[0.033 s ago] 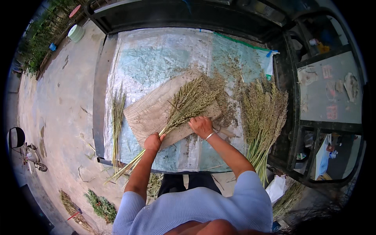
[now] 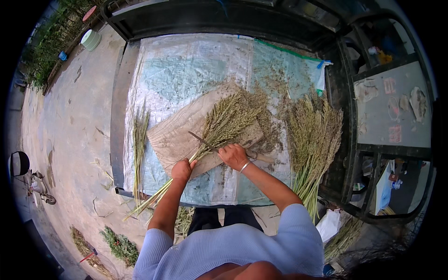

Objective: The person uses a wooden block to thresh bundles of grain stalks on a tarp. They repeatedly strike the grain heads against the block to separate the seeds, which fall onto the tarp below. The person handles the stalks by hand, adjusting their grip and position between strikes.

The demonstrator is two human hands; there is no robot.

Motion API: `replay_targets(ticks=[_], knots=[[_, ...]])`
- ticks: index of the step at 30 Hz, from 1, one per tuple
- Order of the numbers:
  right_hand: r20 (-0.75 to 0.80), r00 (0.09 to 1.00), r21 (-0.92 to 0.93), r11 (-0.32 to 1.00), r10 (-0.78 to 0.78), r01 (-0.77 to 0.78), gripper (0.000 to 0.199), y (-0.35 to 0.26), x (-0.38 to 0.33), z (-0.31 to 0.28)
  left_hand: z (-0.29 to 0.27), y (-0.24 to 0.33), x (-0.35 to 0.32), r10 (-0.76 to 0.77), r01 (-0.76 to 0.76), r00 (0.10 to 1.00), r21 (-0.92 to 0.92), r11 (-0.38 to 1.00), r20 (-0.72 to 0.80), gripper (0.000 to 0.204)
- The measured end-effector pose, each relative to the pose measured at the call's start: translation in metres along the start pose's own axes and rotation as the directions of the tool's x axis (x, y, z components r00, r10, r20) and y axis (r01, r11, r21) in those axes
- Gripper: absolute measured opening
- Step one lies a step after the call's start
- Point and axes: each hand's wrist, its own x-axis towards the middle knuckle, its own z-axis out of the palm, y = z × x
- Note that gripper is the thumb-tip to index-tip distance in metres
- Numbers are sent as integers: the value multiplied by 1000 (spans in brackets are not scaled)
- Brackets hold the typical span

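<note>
My left hand is closed round the stems of a bundle of grain stalks. The green-brown seed heads fan out away from me over a flat brown mat or board with a wavy pattern. My right hand is closed on a long-bladed hand tool. Its narrow dark blade lies across the stalks just beyond my left hand, and its wooden handle sticks out to the right. My right fingers hide where blade and handle meet.
A pale woven sheet covers the platform, strewn with loose seed. A larger stalk pile lies at the right, a thin bunch at the left. Dark metal side walls border the far and right sides. A tub stands farther off.
My right hand has moved left and slightly nearer to me, bringing the blade down the stalks toward my left hand. More of the blade shows. My left hand keeps its place.
</note>
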Motion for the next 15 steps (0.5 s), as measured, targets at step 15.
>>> replay_targets(ticks=[15], knots=[[55, 966, -254, 939, 252, -231, 17, 153, 5, 18, 2, -11, 4, 85, -85, 990, 0, 996, -108, 52]])
